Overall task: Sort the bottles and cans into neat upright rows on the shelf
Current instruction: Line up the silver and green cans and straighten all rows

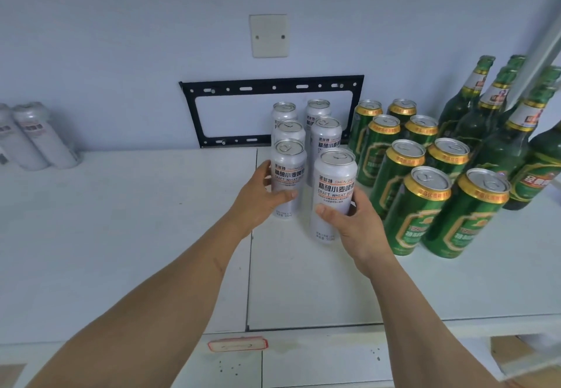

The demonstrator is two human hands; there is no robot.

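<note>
White cans (332,193) stand upright in two columns, axes vertical. Right hand (353,220) wraps the front-right can; left hand (261,196) grips its front-left neighbour (288,175).

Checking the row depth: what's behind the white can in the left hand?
Behind the white can in the left hand, two more white cans stand upright in line; their lower halves are covered.

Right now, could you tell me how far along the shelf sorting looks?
Done: green cans stand in two upright rows beside the green bottles. In hand: the left hand and right hand each grip a front white can. Left: two white cans far left, apart from the rows.
</note>
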